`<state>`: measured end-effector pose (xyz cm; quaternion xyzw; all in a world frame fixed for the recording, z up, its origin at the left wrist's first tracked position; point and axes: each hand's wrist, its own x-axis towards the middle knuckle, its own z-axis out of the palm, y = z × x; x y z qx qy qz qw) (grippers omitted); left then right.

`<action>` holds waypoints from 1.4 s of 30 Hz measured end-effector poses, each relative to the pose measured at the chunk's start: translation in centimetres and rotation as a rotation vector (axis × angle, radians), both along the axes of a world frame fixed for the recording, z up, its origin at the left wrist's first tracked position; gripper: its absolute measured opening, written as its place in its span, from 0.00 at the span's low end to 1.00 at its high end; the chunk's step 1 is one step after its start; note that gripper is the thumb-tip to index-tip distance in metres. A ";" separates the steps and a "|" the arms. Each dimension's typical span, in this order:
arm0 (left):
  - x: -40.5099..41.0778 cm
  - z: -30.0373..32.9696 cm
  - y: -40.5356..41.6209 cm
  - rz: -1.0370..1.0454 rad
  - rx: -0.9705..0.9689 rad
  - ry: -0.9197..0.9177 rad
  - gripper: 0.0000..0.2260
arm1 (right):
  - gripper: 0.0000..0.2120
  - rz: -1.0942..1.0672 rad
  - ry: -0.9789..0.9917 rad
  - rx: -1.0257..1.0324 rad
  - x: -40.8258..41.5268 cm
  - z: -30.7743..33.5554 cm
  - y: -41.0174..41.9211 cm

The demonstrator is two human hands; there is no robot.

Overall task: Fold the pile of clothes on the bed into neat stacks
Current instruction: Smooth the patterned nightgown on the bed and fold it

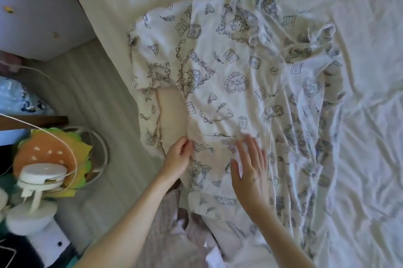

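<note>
Head view looks down on a bed spread with a rumpled white sheet (359, 115), and a white cotton pyjama top printed with dark line drawings (220, 84) lies flat across it, one short sleeve stretched toward the bed's edge. A second printed garment of the same cloth (305, 136) lies crumpled just beside it, overlapping its far side. Her left hand (177, 158) pinches the near hem of the top at its folded edge, fingers curled on the fabric. Her right hand (249, 165) lies flat on the same hem, fingers straight and spread, pressing it down. Off the bed, on the floor side, sit a burger-shaped orange and yellow cushion (52, 154) and a small white lamp (37, 182), blurred.
</note>
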<state>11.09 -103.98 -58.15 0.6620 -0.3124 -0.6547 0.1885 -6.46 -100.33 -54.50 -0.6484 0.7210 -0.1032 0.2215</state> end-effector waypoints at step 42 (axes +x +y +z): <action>5.3 7.6 14.8 0.285 0.273 0.055 0.11 | 0.25 0.249 0.240 0.004 -1.2 1.3 14.8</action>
